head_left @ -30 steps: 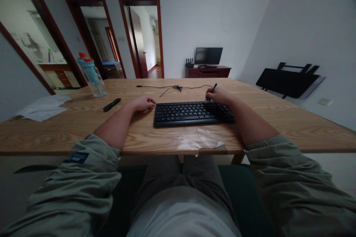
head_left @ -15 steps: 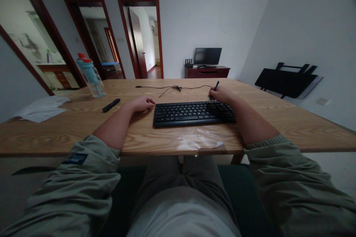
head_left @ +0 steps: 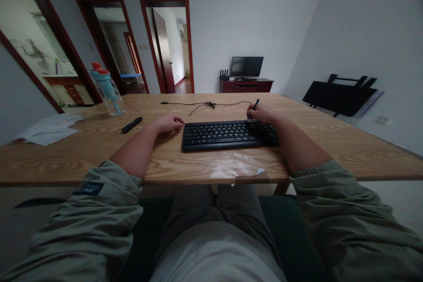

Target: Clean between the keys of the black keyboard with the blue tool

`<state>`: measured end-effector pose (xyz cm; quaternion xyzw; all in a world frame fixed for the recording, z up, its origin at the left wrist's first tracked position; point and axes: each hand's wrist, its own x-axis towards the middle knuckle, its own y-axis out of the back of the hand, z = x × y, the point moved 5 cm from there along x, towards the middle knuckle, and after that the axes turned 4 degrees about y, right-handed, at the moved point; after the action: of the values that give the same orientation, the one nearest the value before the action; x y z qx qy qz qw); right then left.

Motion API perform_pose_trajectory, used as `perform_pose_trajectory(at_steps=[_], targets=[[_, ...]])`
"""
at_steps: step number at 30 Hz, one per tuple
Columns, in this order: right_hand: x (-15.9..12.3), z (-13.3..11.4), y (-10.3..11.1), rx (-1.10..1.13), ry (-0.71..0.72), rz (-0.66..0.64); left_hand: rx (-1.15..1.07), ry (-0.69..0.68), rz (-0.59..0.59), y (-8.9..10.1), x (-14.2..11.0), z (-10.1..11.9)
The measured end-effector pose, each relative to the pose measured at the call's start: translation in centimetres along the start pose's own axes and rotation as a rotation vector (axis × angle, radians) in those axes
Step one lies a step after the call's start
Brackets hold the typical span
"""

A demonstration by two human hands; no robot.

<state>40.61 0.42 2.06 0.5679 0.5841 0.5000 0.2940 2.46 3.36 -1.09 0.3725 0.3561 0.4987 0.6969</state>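
A black keyboard (head_left: pixel 228 135) lies on the wooden table (head_left: pixel 185 163) in front of me. My right hand (head_left: pixel 262 113) rests at the keyboard's far right corner, closed around a dark blue pen (head_left: pixel 254 106) whose tip points down at the back row of keys. My left hand (head_left: pixel 170 122) lies on the table just left of the keyboard, fingers loosely curled with their tips near its left edge and nothing visible in them.
A black marker (head_left: pixel 131 124) and a teal water bottle (head_left: pixel 108 89) with a red cap stand to the left. White paper (head_left: pixel 49 128) lies at the far left. A thin black cable (head_left: pixel 206 104) runs behind the keyboard. A patch of tape (head_left: pixel 236 168) marks the near edge.
My right hand with the pen has shifted slightly along the back of the keyboard, right and then a little back left. The left hand has stayed put.
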Motion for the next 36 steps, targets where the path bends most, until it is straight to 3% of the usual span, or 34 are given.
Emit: perform_pose_trajectory(at_steps=[7,13,20,25,36], targets=[[0.2,0.3,0.3,-0.004,-0.024,0.069,0.000,-0.019,0.003,0.0,0.3,-0.1],[-0.6,2.2,1.9,0.062,-0.082,0.154,0.020,-0.052,-0.002,-0.1,1.0,-0.8],[-1.9,4.9,2.5,0.085,-0.101,0.142,0.021,-0.036,0.014,0.2,0.6,-0.8],[-1.9,4.8,1.8,0.118,-0.095,0.059,0.017,-0.029,0.006,0.2,0.6,-0.9],[-1.6,5.0,1.5,0.092,-0.110,0.083,0.015,-0.035,-0.001,0.1,0.7,-1.0]])
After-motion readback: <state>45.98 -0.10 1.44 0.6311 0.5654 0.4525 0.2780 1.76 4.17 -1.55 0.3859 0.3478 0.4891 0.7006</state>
